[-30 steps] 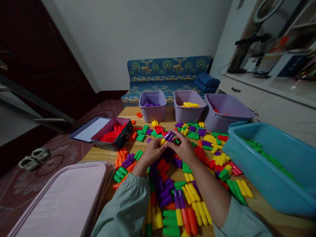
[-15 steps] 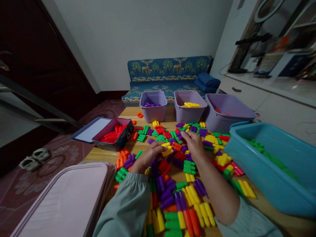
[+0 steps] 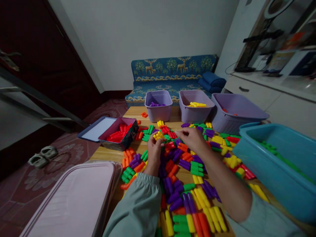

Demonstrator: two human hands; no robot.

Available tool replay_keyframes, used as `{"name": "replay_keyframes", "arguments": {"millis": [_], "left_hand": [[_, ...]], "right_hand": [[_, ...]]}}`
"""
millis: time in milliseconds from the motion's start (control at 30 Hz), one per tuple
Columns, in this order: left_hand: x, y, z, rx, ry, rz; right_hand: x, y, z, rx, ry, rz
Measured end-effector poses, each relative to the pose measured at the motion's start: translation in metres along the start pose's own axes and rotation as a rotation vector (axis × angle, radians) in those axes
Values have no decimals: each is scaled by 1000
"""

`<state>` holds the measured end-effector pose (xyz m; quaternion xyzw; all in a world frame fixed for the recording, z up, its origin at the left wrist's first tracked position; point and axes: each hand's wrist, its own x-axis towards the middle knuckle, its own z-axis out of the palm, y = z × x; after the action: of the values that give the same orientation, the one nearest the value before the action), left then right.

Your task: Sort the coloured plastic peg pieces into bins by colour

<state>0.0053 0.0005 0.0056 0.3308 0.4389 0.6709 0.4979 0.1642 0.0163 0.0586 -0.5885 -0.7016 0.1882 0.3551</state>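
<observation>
My left hand (image 3: 153, 153) pinches a yellow plastic building block (image 3: 158, 135) above the pile, its row of knobs turned upward. To its right, my right hand (image 3: 194, 140) is held over the pile with thumb and forefinger pressed together; whatever they hold, if anything, I cannot make out. Beneath both hands lie many loose blocks, among them red blocks (image 3: 169, 132), a green block (image 3: 197, 168) and purple blocks (image 3: 168, 186). Closer to me, purple, yellow and red pieces (image 3: 195, 210) are joined end to end.
Along the table's far side stand purple bins with purple blocks (image 3: 156, 104), yellow blocks (image 3: 197, 104) and a few red pieces. A blue bin (image 3: 278, 164) with green blocks is at right. On the left are an open tin (image 3: 127, 141) of red blocks and a pink lid (image 3: 71, 197).
My left hand has lifted the yellow block and turned it knobs-up. My right hand has drawn its fingertips up off the purple block. The view has shifted slightly left.
</observation>
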Motion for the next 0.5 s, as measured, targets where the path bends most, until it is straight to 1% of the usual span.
{"name": "replay_keyframes", "arguments": {"millis": [67, 100, 167, 233, 300, 367, 500], "left_hand": [[-1, 2, -1, -67, 24, -26], [-1, 3, -1, -84, 30, -38], [0, 4, -3, -89, 28, -58], [2, 2, -5, -67, 25, -73], [4, 0, -7, -36, 34, -70], [6, -2, -7, -6, 56, -49], [8, -6, -7, 23, 97, -2]], "right_hand": [[25, -10, 11, -89, -88, -73], [38, -15, 19, -151, -111, -84], [62, -25, 37, -290, -140, -108], [79, -33, 57, -416, -201, -129], [90, -37, 74, -512, -275, -135], [94, -39, 87, -561, -325, -119], [94, -36, 102, -585, -338, -66]]}}
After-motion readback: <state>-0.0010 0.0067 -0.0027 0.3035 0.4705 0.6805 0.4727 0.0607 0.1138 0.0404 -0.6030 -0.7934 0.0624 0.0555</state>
